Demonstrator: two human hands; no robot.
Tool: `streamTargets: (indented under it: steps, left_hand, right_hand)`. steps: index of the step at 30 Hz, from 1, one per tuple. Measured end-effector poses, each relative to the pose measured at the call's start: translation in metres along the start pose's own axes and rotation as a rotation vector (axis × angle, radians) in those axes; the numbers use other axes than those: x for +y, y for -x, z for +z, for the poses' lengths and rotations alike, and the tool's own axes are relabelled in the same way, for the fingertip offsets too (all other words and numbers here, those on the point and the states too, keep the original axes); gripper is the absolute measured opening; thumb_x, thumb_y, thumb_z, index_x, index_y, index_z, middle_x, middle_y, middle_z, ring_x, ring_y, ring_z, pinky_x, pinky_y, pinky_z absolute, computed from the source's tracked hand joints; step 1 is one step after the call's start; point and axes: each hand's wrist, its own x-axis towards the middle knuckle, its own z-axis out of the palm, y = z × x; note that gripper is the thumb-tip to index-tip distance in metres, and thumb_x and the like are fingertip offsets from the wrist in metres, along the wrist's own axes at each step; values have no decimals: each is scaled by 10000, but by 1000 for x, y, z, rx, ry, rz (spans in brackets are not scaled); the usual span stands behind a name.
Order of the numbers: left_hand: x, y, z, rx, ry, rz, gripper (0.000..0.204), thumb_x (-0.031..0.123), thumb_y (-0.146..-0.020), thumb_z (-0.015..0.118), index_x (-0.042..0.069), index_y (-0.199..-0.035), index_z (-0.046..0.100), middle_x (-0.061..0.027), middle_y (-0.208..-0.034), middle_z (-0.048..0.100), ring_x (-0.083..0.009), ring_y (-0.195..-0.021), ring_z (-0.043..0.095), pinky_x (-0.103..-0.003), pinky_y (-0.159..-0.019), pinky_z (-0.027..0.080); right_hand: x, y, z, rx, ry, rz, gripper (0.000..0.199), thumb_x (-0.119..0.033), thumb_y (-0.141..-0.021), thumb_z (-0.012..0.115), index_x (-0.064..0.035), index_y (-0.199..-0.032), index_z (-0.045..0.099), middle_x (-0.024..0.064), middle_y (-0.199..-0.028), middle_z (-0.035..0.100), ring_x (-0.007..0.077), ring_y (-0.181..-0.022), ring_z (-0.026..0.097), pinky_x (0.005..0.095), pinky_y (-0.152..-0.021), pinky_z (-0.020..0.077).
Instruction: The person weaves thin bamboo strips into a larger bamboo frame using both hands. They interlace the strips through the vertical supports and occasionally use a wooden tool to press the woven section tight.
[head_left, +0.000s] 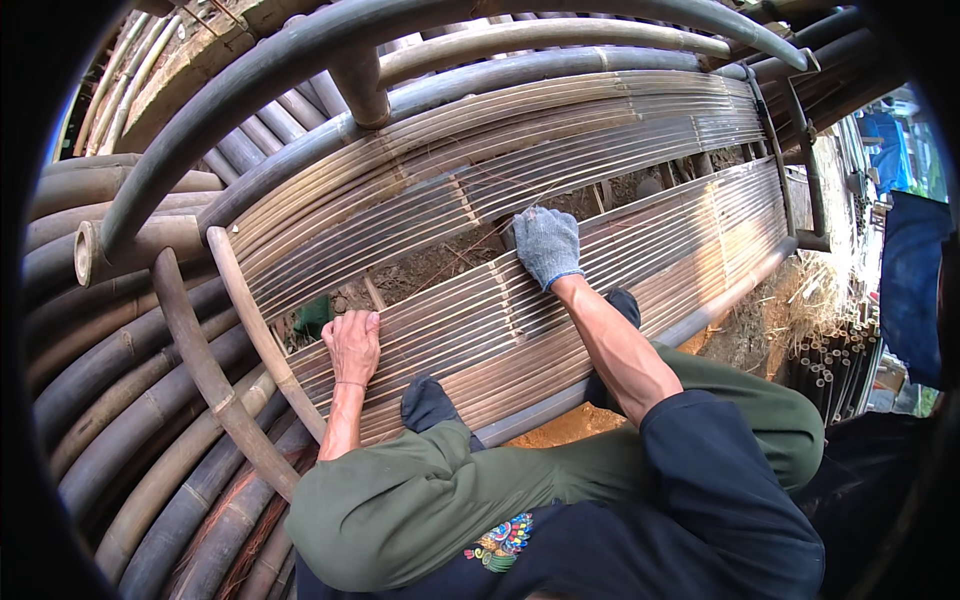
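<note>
A bamboo bench [660, 240] with a seat of thin slats lies before me, a long gap splitting its slats into two bands. Bare, my left hand [352, 345] curls its fingers over the gap-side edge of the nearer band, close to the left end rail [265, 335]. My right hand [547, 245], in a grey knit glove, is closed at the same edge near the middle. Thin reddish strands [490, 238] run through the gap beside the glove; whatever its fingers hold is hidden.
Thick bamboo poles [150, 420] are stacked at the left, and a curved bamboo rail [260, 90] arches over the far side. My feet in dark socks [430, 402] rest at the near slats. Cut bamboo tubes [835, 360] and straw [815, 285] lie at the right.
</note>
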Motion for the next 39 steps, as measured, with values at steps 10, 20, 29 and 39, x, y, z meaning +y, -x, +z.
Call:
streamTargets:
  steps: [10, 20, 29, 39]
  left_hand:
    - [-4, 4, -15, 7, 17, 49, 255, 283, -981, 550, 91, -1100, 670, -108, -1032, 622, -307, -1000, 573, -461, -927, 399]
    - [91, 0, -58, -956, -37, 927, 204, 288, -867, 649, 96, -937, 635, -76, -1021, 580, -256, -1005, 562, -411, -872, 452]
    - [175, -181, -181, 9, -493, 766, 560, 157, -778, 721, 32, -1297, 553, -170, -1327, 528, -358, -1225, 507, -460, -1040, 415]
    - [316, -387, -140, 203, -496, 268, 704, 568, -1001, 417, -1, -1412, 458, -245, -1367, 524, -382, -1282, 487, -461, -1069, 370]
  right_hand:
    - [54, -3, -99, -124, -330, -454, 302, -310, -988, 538, -48, -880, 642, 165, -871, 627, 359, -837, 618, 466, -776, 507]
    - [308, 109, -220, -933, -871, 1022, 327, -254, -908, 650, 46, -1038, 648, 229, -887, 710, 297, -680, 718, 415, -591, 620]
    - [425, 79, -99, 14, 131, 589, 664, -389, -930, 538, -79, -1493, 372, 216, -1154, 606, 339, -809, 700, 487, -632, 556]
    - [371, 19, -39, 130, 29, 568, 761, -525, -934, 502, 3, -1473, 409, 237, -1544, 343, 453, -1436, 257, 539, -1197, 153]
